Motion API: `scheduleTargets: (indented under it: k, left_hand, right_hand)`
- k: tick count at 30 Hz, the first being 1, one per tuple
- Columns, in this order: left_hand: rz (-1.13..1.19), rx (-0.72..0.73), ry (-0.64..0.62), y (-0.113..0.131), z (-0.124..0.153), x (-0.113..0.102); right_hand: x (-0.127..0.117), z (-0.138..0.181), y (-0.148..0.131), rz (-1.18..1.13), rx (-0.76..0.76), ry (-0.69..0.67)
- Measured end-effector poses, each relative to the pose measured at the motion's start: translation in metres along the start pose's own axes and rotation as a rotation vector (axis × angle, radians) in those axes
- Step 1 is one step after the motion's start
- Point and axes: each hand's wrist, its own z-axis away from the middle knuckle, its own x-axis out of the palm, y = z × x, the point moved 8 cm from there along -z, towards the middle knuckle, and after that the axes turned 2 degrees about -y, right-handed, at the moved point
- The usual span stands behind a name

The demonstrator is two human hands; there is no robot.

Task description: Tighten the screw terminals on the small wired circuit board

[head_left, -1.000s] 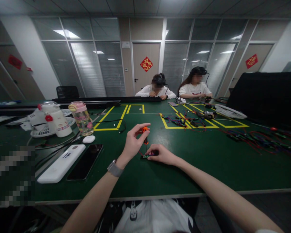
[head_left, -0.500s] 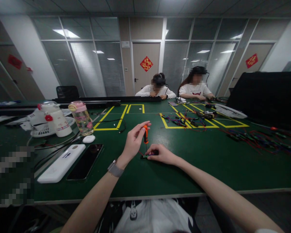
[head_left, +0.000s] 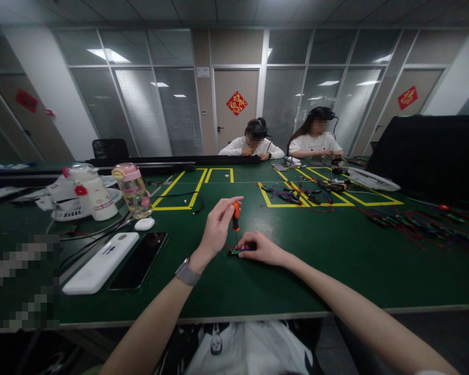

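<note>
My left hand (head_left: 216,229) pinches a small orange-handled screwdriver (head_left: 236,216) between thumb and fingers, holding it upright with the tip down on a small green circuit board (head_left: 234,252) on the green table (head_left: 258,281). My right hand (head_left: 260,248) lies curled over the board's right side and holds it in place on the table. A grey watch (head_left: 186,273) sits on my left wrist. Thin red wires run from the board under my hands.
A black phone (head_left: 139,260) and a white flat device (head_left: 100,262) lie to the left, behind them a pink-lidded bottle (head_left: 132,190) and a white bottle (head_left: 90,191). Coloured wires (head_left: 414,221) and yellow tape boxes cover the right and middle. Two people sit at the far side.
My left fingers have shifted on the screwdriver handle, turning it slightly; the handle now stands more upright. My right hand and the board stay where they were.
</note>
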Motion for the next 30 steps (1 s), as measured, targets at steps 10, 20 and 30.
scheduleTargets:
  k: [10, 20, 30]
  left_hand:
    - [0.045, -0.039, -0.016, 0.001, -0.002, 0.002]
    - [-0.11, 0.047, -0.053, 0.002, 0.003, 0.007]
    - [-0.038, -0.013, 0.011, -0.005, 0.0, 0.0]
  right_hand:
    - [0.0, 0.001, -0.003, 0.027, -0.008, -0.006]
    - [0.001, 0.0, -0.003, 0.054, -0.026, 0.0]
    - [0.0, 0.001, -0.012, 0.155, -0.07, 0.023]
